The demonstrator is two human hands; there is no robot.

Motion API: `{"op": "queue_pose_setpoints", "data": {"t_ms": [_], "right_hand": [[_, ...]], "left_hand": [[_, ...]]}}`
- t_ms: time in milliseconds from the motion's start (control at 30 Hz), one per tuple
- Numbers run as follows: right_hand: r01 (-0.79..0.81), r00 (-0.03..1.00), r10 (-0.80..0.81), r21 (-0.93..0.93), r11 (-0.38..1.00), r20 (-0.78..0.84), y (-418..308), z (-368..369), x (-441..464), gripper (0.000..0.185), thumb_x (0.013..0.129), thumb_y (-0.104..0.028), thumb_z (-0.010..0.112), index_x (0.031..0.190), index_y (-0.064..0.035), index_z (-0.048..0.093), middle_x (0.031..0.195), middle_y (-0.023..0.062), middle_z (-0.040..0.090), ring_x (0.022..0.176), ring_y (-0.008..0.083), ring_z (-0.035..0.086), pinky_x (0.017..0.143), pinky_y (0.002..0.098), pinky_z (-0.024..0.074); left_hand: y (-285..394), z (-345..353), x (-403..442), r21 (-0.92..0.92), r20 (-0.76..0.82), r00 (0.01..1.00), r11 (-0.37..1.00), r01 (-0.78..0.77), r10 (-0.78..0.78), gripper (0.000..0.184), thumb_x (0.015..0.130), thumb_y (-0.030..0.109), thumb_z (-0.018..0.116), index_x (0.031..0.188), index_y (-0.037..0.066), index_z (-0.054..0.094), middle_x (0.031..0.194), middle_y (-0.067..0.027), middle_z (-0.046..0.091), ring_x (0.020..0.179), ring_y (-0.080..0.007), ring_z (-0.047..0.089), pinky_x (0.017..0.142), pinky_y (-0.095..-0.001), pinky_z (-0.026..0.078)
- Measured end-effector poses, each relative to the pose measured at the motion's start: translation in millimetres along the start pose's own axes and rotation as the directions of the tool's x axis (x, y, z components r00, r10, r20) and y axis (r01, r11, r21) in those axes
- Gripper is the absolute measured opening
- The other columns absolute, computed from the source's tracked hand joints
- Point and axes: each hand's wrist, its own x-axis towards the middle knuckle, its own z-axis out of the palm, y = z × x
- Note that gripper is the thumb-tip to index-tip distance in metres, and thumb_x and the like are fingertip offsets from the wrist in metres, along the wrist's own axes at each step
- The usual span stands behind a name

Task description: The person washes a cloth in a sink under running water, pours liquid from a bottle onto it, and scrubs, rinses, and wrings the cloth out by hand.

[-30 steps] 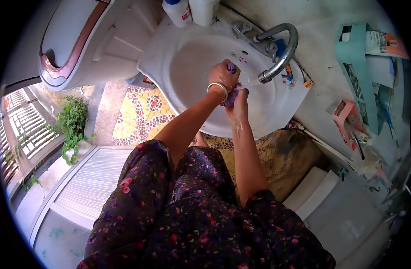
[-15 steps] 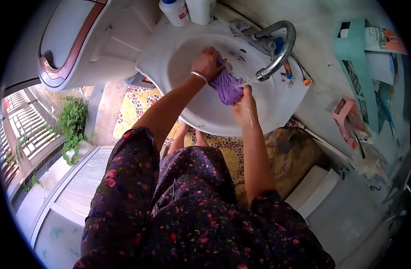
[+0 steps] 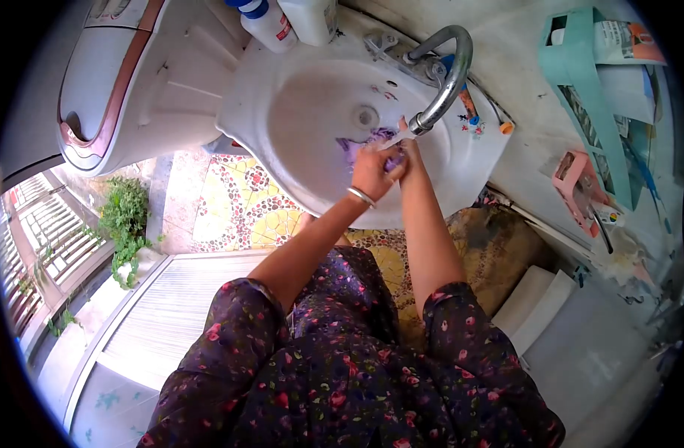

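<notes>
A wet purple cloth (image 3: 347, 151) hangs bunched between my two hands over the white sink basin (image 3: 304, 112). My left hand (image 3: 373, 173), with a pale bangle (image 3: 361, 197) at the wrist, is closed on the cloth. Right beside it, my right hand (image 3: 411, 157) is closed on the cloth's other side, its thumb sticking up. A bit of purple shows between the hands. Water runs from the curved metal faucet (image 3: 452, 82) onto the hands and cloth. My fingers partly hide the cloth.
White bottles (image 3: 271, 26) stand at the sink's back left corner. The drain (image 3: 366, 117) is uncovered. To the right are a teal rack (image 3: 581, 82) and a pink holder (image 3: 575, 190) on the wall. At left is a white and pink appliance (image 3: 107, 82).
My left hand has moved from the basin's far side toward me and up against my right hand. The cloth, stretched between the hands before, is now bunched under the water.
</notes>
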Motion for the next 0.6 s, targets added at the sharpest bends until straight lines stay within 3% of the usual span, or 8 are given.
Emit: {"op": "queue_pose_setpoints", "data": {"t_ms": [67, 100, 200, 233, 267, 400, 500, 600], "right_hand": [[-0.181, 0.982, 0.177, 0.057, 0.982, 0.069, 9, 9, -13, 0.028, 0.088, -0.036, 0.051, 0.093, -0.0087, 0.056, 0.079, 0.0052, 0.06, 0.071, 0.0182, 0.061, 0.063, 0.0319, 0.0518], [-0.099, 0.969, 0.07, 0.111, 0.989, 0.237, 35, -23, 13, 0.029, 0.088, -0.036, 0.051, 0.097, -0.0079, 0.055, 0.083, 0.0061, 0.06, 0.075, 0.019, 0.061, 0.066, 0.0328, 0.0521], [0.295, 0.954, -0.288, 0.085, 0.952, -0.083, 55, 53, -40, 0.042, 0.092, -0.036, 0.048, 0.124, -0.0103, 0.043, 0.114, 0.0076, 0.054, 0.102, 0.0198, 0.057, 0.084, 0.0354, 0.0497], [0.259, 0.946, -0.247, 0.03, 0.965, -0.211, 53, 75, -55, 0.04, 0.094, -0.035, 0.045, 0.125, -0.0113, 0.043, 0.116, 0.0062, 0.054, 0.104, 0.0178, 0.056, 0.086, 0.034, 0.0489], [0.213, 0.919, -0.207, -0.021, 0.977, -0.336, 47, 91, -66, 0.037, 0.096, -0.035, 0.043, 0.126, -0.0123, 0.044, 0.117, 0.0048, 0.055, 0.105, 0.0158, 0.056, 0.089, 0.0326, 0.0481], [0.331, 0.944, -0.328, 0.162, 0.93, -0.048, 44, 23, -20, 0.039, 0.093, -0.04, 0.048, 0.112, -0.0057, 0.049, 0.1, 0.0055, 0.058, 0.084, 0.0163, 0.06, 0.071, 0.031, 0.0512], [0.155, 0.986, -0.165, 0.25, 0.956, 0.018, 24, 25, -32, 0.037, 0.093, -0.045, 0.045, 0.104, -0.0094, 0.05, 0.096, 0.005, 0.057, 0.08, 0.0165, 0.058, 0.068, 0.032, 0.0511], [0.268, 0.945, -0.243, 0.093, 0.959, -0.219, 39, 88, -72, 0.042, 0.095, -0.038, 0.037, 0.126, -0.0105, 0.044, 0.119, 0.009, 0.053, 0.106, 0.0177, 0.055, 0.085, 0.0305, 0.0476]], "left_hand": [[14, -5, -5, 0.036, 0.034, 0.999, 0.999, 0.014, -0.015, 0.025, 0.069, 0.023, 0.07, 0.086, 0.005, 0.065, 0.08, -0.0146, 0.062, 0.081, -0.0331, 0.06, 0.07, -0.0411, 0.046], [19, -6, -3, 0.064, 0.054, 0.998, 0.998, 0.025, -0.028, 0.024, 0.07, 0.023, 0.069, 0.086, 0.006, 0.065, 0.079, -0.0149, 0.062, 0.08, -0.0335, 0.06, 0.07, -0.0415, 0.046], [-16, -22, 48, -0.049, -0.252, 0.902, 0.936, 0.349, -0.349, 0.023, 0.078, 0.028, 0.064, 0.081, 0.006, 0.062, 0.083, -0.0148, 0.065, 0.076, -0.0326, 0.061, 0.067, -0.0419, 0.047], [-29, -37, 62, 0.019, -0.144, 0.892, 0.9, 0.436, -0.429, 0.027, 0.081, 0.032, 0.062, 0.08, 0.005, 0.061, 0.082, -0.0148, 0.064, 0.077, -0.0346, 0.06, 0.069, -0.0419, 0.046], [-27, -33, 59, 0.016, -0.145, 0.892, 0.901, 0.434, -0.427, 0.027, 0.081, 0.032, 0.062, 0.08, 0.005, 0.061, 0.082, -0.0148, 0.064, 0.077, -0.0346, 0.06, 0.069, -0.0419, 0.046], [1, -7, 5, -0.004, -0.331, 0.932, 0.988, 0.157, -0.149, 0.02, 0.073, 0.02, 0.07, 0.08, 0.004, 0.06, 0.079, -0.017, 0.06, 0.079, -0.038, 0.056, 0.073, -0.0428, 0.044], [27, -12, 0, -0.106, -0.136, 0.984, 0.989, 0.101, -0.115, 0.025, 0.072, 0.023, 0.069, 0.08, 0.002, 0.06, 0.079, -0.0192, 0.06, 0.078, -0.0394, 0.057, 0.073, -0.0433, 0.046], [9, -31, 41, -0.109, -0.114, 0.938, 0.943, 0.316, -0.327, 0.025, 0.076, 0.024, 0.066, 0.08, 0.0, 0.059, 0.079, -0.0218, 0.06, 0.077, -0.0412, 0.057, 0.071, -0.043, 0.047]]}}
